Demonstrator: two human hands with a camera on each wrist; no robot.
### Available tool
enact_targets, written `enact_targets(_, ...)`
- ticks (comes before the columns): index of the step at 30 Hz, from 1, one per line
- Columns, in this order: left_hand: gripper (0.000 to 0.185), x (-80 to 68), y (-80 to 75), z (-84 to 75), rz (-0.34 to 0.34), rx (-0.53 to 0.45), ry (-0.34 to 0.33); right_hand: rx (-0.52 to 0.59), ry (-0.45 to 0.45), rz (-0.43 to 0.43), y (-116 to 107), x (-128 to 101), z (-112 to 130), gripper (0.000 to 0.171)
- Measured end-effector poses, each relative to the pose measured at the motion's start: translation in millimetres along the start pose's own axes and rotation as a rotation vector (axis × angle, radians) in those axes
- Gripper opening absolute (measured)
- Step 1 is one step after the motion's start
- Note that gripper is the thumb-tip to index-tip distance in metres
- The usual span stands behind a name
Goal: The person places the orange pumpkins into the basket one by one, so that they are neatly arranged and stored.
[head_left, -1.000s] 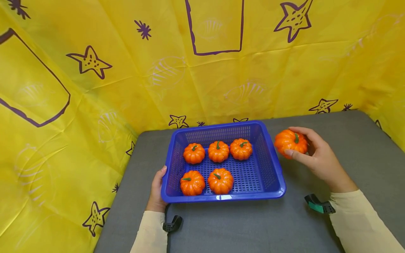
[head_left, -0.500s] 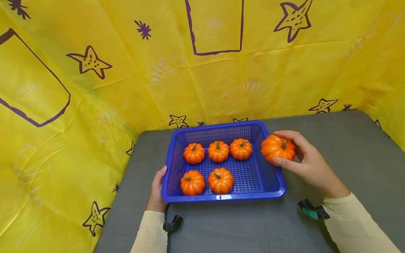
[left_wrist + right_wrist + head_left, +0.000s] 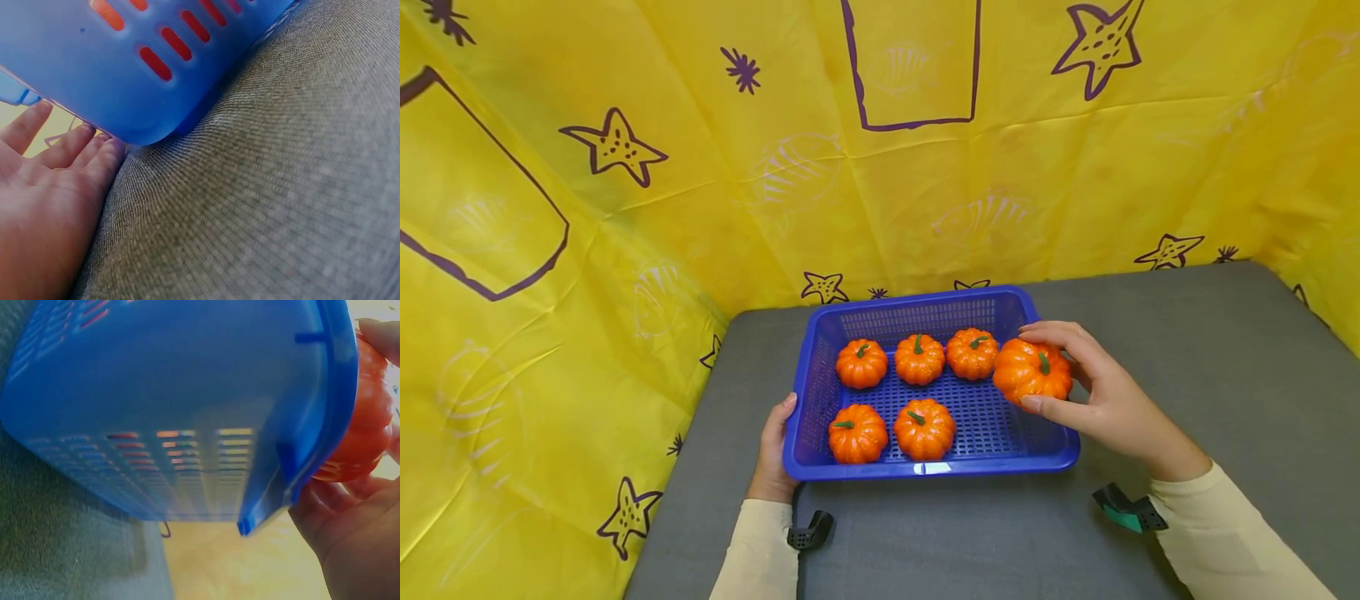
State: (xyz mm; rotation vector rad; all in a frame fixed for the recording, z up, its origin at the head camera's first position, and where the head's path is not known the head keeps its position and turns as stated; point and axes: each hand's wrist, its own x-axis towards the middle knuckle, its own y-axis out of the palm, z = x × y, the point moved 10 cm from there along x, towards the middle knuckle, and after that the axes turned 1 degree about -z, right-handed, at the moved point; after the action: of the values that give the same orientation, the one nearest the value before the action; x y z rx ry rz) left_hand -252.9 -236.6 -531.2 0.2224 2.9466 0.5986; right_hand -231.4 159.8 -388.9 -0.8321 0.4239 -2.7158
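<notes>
**Orange pumpkin held over the basket's right edge**

Glossy and ribbed, the small pumpkin (image 3: 1032,372) probably is light, hollow plastic. The right hand (image 3: 1101,400) cups its sides, stem up; the left hand (image 3: 772,450) rests flat against the blue basket (image 3: 925,468), fingers straight.

Only open spot in the blue basket (image 3: 820,367) is the front right corner; five pumpkins (image 3: 917,359) fill the rest. The right wall stands in the way, so entry is over the rim. The grey table (image 3: 1210,367) right of it lies wide open.
</notes>
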Motion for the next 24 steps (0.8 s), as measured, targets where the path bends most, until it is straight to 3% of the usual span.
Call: enact_targets(24, 0.060, -0.2, -1.5, 1.7, -0.022, 0.005, -0.007, -0.123, -0.062, 0.186, 49, 21, 0, 0.066)
